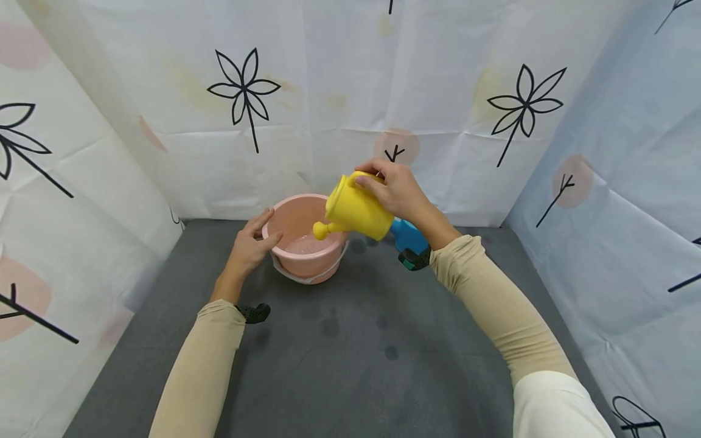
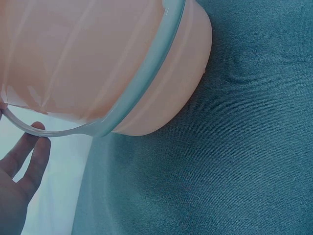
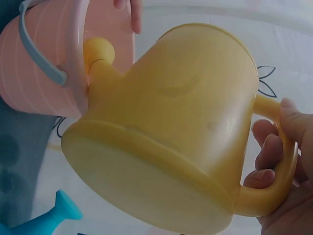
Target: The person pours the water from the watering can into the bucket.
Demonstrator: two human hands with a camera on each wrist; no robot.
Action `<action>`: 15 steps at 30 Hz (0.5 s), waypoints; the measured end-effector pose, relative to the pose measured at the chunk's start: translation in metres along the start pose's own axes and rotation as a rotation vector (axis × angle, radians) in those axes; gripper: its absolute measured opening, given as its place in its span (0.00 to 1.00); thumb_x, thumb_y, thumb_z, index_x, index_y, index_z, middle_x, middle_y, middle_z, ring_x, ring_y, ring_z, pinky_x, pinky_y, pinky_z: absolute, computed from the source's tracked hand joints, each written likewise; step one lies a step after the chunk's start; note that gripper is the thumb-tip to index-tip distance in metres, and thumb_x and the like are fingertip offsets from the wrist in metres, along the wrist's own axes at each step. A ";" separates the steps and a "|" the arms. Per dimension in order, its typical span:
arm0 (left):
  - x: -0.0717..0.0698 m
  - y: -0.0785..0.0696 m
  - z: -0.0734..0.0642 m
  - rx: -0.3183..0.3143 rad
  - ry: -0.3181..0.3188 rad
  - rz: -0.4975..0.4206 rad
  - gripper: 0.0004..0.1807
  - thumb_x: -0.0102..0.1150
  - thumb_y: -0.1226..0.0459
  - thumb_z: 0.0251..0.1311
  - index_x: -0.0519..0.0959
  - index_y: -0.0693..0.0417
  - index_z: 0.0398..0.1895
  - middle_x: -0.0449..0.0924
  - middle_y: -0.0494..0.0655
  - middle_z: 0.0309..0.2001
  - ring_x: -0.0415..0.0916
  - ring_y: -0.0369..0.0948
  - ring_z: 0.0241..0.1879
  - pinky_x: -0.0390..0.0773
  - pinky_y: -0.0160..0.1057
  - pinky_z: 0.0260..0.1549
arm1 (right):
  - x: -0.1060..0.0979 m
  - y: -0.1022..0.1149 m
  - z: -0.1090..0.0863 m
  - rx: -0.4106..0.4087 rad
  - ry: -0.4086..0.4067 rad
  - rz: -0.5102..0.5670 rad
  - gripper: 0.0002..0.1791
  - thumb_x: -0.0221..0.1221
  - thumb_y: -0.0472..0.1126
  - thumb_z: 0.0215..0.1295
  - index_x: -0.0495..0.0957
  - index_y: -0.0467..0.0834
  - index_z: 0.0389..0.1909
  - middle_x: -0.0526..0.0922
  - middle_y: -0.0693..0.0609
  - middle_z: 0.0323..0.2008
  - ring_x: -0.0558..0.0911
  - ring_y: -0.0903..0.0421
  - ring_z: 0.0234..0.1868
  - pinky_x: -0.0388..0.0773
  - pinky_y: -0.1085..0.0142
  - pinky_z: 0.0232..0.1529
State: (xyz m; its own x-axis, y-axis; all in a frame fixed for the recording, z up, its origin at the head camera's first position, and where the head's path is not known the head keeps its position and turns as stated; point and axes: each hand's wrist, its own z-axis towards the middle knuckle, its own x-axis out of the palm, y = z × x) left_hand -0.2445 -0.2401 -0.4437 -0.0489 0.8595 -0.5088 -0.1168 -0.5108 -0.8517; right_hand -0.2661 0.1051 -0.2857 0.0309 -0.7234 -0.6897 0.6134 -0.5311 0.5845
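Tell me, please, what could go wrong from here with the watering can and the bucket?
The yellow watering can tilts towards the pink bucket; if the right hand drifts, any water poured might miss it and wet the grey surface. The left hand touches the bucket, so an uneven push could perhaps tip it and spill what looks like liquid inside.

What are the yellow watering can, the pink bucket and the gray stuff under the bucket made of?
Yellow watering can: probably plastic, smooth, with soft shine on its side.
Pink bucket: likely plastic too, smooth, slightly glossy, with molded-looking lines.
Gray surface: looks like matte cloth; the left wrist view shows fine weave.
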 end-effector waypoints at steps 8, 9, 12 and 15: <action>-0.001 0.000 0.000 -0.002 0.003 -0.001 0.38 0.62 0.51 0.69 0.59 0.32 0.80 0.53 0.40 0.82 0.71 0.57 0.67 0.81 0.46 0.50 | 0.002 0.007 0.004 -0.020 0.023 -0.033 0.18 0.62 0.45 0.72 0.82 0.39 0.56 0.87 0.44 0.51 0.85 0.49 0.45 0.82 0.58 0.51; -0.001 0.000 0.000 0.001 0.007 -0.004 0.38 0.62 0.51 0.69 0.59 0.32 0.80 0.52 0.40 0.82 0.71 0.58 0.67 0.81 0.49 0.52 | 0.002 0.007 0.004 -0.020 0.028 -0.036 0.18 0.62 0.44 0.71 0.82 0.39 0.56 0.86 0.44 0.51 0.84 0.49 0.46 0.82 0.58 0.51; -0.002 -0.002 -0.001 0.008 0.016 -0.015 0.38 0.62 0.51 0.69 0.59 0.32 0.80 0.52 0.40 0.82 0.70 0.59 0.68 0.79 0.56 0.54 | 0.003 0.009 0.005 -0.022 0.041 -0.045 0.18 0.62 0.45 0.72 0.82 0.39 0.56 0.86 0.44 0.52 0.84 0.49 0.47 0.81 0.59 0.53; -0.002 -0.003 -0.002 0.012 0.021 -0.021 0.38 0.61 0.51 0.69 0.59 0.32 0.80 0.52 0.40 0.82 0.70 0.60 0.68 0.79 0.58 0.55 | 0.003 0.011 0.007 -0.021 0.048 -0.044 0.18 0.62 0.45 0.71 0.82 0.39 0.56 0.86 0.44 0.52 0.84 0.49 0.48 0.81 0.59 0.53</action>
State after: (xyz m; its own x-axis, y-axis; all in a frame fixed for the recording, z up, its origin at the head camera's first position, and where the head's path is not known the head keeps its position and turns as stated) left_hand -0.2423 -0.2404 -0.4409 -0.0260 0.8694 -0.4935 -0.1295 -0.4924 -0.8607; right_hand -0.2643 0.0941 -0.2784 0.0415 -0.6772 -0.7346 0.6312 -0.5522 0.5447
